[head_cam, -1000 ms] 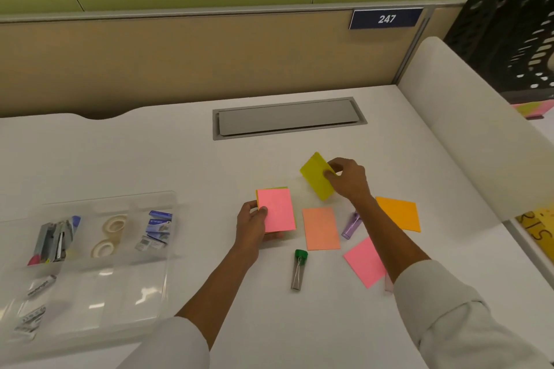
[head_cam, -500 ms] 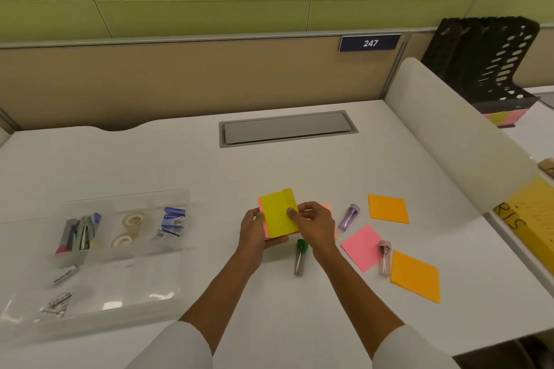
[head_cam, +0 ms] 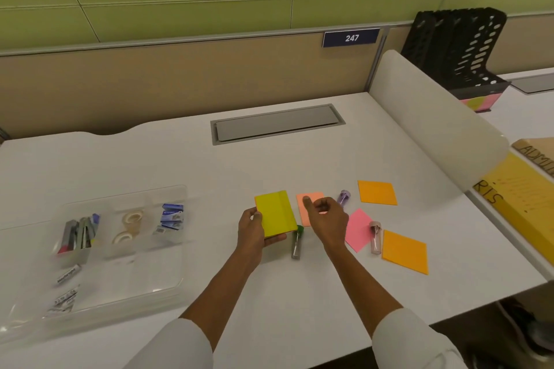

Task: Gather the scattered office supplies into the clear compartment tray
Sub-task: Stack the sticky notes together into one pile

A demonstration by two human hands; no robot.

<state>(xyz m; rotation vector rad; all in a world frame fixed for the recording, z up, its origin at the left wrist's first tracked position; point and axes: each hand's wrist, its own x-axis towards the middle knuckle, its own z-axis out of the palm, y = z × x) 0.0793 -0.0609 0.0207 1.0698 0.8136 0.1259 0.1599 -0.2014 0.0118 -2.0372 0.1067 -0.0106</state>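
Gripping yellow notes (head_cam: 275, 213), left hand (head_cam: 254, 231); right hand (head_cam: 326, 219) hovers.

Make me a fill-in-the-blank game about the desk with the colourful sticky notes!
1. The left hand holds a stack of notes whose top one is ____.
2. The right hand reaches over the ____-coloured note lying on the desk.
3. The tape rolls sit in the ____ compartment of the back row of the clear tray.
4. The sign on the partition shows the number ____.

Missing words: yellow; salmon; middle; 247
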